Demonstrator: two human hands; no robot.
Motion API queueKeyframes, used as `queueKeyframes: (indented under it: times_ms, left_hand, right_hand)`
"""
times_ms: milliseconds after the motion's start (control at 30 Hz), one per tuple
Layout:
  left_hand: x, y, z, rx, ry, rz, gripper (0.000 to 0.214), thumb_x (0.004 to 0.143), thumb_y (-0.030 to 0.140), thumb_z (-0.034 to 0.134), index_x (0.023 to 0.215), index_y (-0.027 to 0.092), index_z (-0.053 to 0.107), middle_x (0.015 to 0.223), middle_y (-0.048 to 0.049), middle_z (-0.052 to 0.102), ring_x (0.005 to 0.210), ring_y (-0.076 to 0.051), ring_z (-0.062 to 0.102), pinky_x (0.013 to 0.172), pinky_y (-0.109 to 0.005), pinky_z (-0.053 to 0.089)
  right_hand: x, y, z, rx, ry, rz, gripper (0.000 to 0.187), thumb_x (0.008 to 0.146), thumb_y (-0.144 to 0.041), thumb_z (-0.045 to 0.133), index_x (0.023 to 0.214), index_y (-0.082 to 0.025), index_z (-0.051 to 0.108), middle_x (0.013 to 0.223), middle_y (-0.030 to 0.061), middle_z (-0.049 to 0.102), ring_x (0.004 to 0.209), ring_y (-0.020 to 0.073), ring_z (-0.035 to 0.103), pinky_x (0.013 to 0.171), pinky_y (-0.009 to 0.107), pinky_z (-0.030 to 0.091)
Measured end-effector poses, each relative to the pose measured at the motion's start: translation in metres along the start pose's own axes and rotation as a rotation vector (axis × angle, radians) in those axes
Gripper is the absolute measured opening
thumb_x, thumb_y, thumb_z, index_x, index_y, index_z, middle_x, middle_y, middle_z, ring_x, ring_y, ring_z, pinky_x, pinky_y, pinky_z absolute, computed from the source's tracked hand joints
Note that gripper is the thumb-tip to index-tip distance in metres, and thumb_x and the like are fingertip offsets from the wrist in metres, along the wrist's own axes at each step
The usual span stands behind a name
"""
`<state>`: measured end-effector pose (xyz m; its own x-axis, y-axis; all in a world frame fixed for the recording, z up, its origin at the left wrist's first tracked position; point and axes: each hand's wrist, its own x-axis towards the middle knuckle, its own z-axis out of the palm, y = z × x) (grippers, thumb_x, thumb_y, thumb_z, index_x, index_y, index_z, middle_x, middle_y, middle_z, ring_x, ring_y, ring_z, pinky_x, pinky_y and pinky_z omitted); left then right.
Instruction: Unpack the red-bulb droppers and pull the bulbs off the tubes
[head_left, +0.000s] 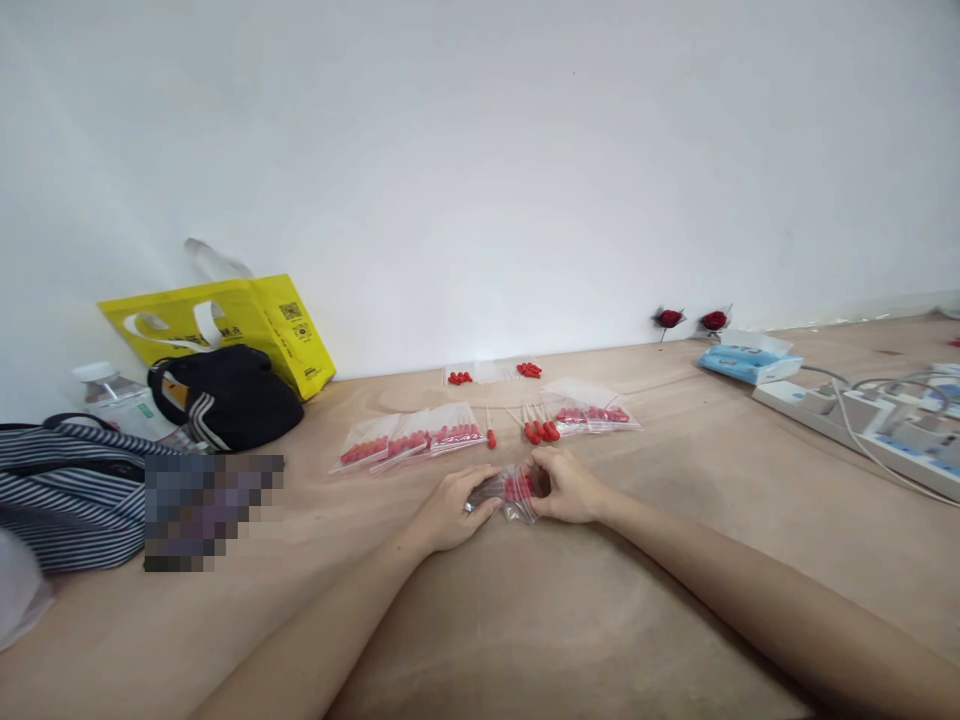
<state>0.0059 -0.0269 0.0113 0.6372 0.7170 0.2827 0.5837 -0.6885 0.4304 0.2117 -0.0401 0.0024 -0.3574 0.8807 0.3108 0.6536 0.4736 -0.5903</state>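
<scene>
Left hand (454, 508) and right hand (576, 487) hold a clear bag (517, 512) at its 9 and 3 o'clock edges. Fingers (549, 458) partly obscure its red contents (517, 488). Red-tipped sticks (533, 432) lie at 12 o'clock.

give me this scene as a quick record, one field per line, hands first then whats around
left hand: holding one side of a clear bag
right hand: gripping the other side
bag contents: red pieces
beyond hands: loose red-tipped sticks, with filled bags to either side
far left: yellow bag, striped fabric item
far right: blue pack, power strip
near wall: two red flowers
</scene>
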Motion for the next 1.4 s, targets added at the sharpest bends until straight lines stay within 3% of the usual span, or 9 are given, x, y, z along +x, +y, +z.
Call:
queueKeyframes:
  times_ms: [233,367,467,600,700,833,967,1133,1400]
  left_hand:
    - [0.000,0.000,0.000,-0.009,-0.009,0.020,0.037,0.077,0.030,0.052,0.112,0.016,0.053,0.114,-0.0084,0.058,0.105,-0.020,0.054,0.091,-0.034,0.042]
    - [0.000,0.000,0.000,-0.019,-0.018,0.011,0.038,0.077,0.031,0.053,0.112,0.017,0.053,0.115,-0.0077,0.058,0.105,-0.020,0.053,0.091,-0.034,0.042]
    - [0.000,0.001,0.000,-0.022,-0.016,0.004,0.038,0.077,0.032,0.053,0.112,0.017,0.053,0.115,-0.0077,0.058,0.106,-0.020,0.053,0.092,-0.035,0.041]
    - [0.000,0.000,0.000,-0.023,-0.020,-0.005,0.038,0.077,0.032,0.053,0.112,0.018,0.053,0.116,-0.0076,0.057,0.107,-0.021,0.052,0.092,-0.036,0.041]
    - [-0.001,0.000,-0.001,-0.025,-0.027,-0.004,0.038,0.077,0.032,0.052,0.113,0.018,0.053,0.117,-0.0075,0.057,0.107,-0.021,0.052,0.093,-0.035,0.040]
    - [0.000,0.002,-0.001,-0.024,-0.026,-0.003,0.038,0.077,0.032,0.052,0.112,0.018,0.053,0.116,-0.0073,0.057,0.107,-0.020,0.052,0.093,-0.034,0.041]
    - [0.000,0.002,-0.002,-0.014,-0.027,-0.016,0.038,0.077,0.032,0.053,0.112,0.019,0.053,0.117,-0.0073,0.057,0.108,-0.021,0.052,0.093,-0.036,0.040]
    - [-0.001,0.002,-0.003,-0.011,-0.044,-0.017,0.038,0.077,0.032,0.052,0.113,0.019,0.053,0.119,-0.0072,0.055,0.111,-0.021,0.050,0.094,-0.038,0.039]
    - [-0.001,0.000,-0.002,-0.010,-0.049,-0.022,0.043,0.078,0.034,0.052,0.117,0.018,0.050,0.121,-0.0079,0.053,0.112,-0.022,0.049,0.096,-0.038,0.038]
  right_hand:
    - [-0.003,-0.003,-0.003,0.149,-0.020,-0.019,0.018,0.057,-0.010,0.056,0.074,-0.015,0.052,0.057,-0.0050,0.048,0.049,0.0069,0.041,0.047,0.018,0.033]
    - [-0.004,0.000,-0.013,0.032,-0.016,-0.094,0.015,0.057,-0.012,0.059,0.072,-0.016,0.058,0.066,-0.0006,0.054,0.063,0.0111,0.048,0.058,0.021,0.037]
    - [-0.005,0.003,-0.016,0.065,-0.060,-0.115,0.020,0.059,-0.022,0.065,0.078,-0.016,0.061,0.069,-0.0001,0.057,0.067,0.0124,0.049,0.062,0.022,0.038]
    - [-0.005,0.007,-0.010,0.207,-0.114,-0.058,0.016,0.064,-0.022,0.062,0.079,-0.015,0.061,0.064,-0.0025,0.056,0.054,0.0078,0.046,0.051,0.019,0.035]
    - [-0.004,0.011,-0.009,0.323,-0.115,-0.041,0.014,0.064,-0.019,0.061,0.077,-0.014,0.061,0.066,-0.0021,0.058,0.056,0.0080,0.048,0.053,0.019,0.038]
    - [-0.003,0.024,-0.020,0.581,-0.088,0.055,0.024,0.059,-0.022,0.066,0.081,-0.014,0.060,0.076,0.0009,0.061,0.065,0.0103,0.054,0.061,0.022,0.043]
    - [-0.003,0.041,-0.036,0.777,-0.090,0.208,0.029,0.054,-0.026,0.071,0.077,-0.014,0.060,0.067,-0.0012,0.061,0.057,0.0083,0.053,0.056,0.022,0.042]
    - [-0.003,0.063,-0.050,0.835,0.119,0.353,0.025,0.050,-0.027,0.070,0.069,-0.015,0.061,0.061,-0.0003,0.061,0.051,0.0081,0.051,0.049,0.021,0.041]
    - [0.022,0.077,-0.067,0.641,0.499,0.315,0.021,0.064,-0.034,0.056,0.075,-0.017,0.057,0.067,0.0037,0.060,0.057,0.0112,0.054,0.055,0.025,0.045]
